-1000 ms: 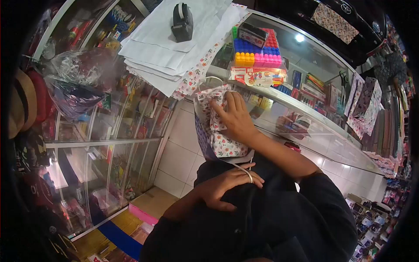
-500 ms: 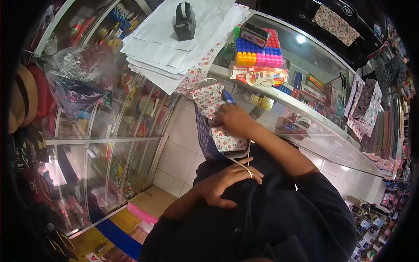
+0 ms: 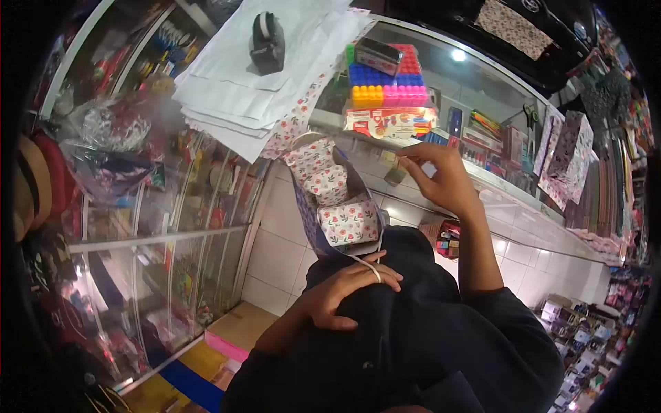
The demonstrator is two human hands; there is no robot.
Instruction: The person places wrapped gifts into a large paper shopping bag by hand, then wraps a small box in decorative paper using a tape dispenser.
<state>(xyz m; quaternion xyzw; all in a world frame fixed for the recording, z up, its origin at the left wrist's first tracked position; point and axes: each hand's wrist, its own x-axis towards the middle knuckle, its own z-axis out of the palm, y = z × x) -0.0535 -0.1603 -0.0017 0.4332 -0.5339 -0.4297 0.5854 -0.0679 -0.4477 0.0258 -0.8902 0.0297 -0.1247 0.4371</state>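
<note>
A blue patterned gift bag [image 3: 308, 224] stands open against my body, with a pale cord handle [image 3: 358, 261] on its near side. Inside it are two packages wrapped in white floral paper, an upper package [image 3: 317, 173] and a lower package [image 3: 350, 223]. My left hand [image 3: 351, 288] rests against my dark shirt, the cord handle hooked across its outstretched fingers. My right hand [image 3: 444, 175] is raised to the right of the bag, in front of the glass counter. Its fingers are loosely curled and I make out nothing between them.
White paper sheets [image 3: 227, 82] lie on the glass counter, topped by a black tape dispenser [image 3: 267, 45]. Colourful toy blocks [image 3: 389, 76] with a small black box [image 3: 379, 55] on top sit beside them. Glass shelves [image 3: 186, 234] line the left. A cardboard box [image 3: 241, 323] is below.
My right hand has left the packages in the bag and moved up and to the right. My left hand stays at the cord handle. The view has shifted slightly.
</note>
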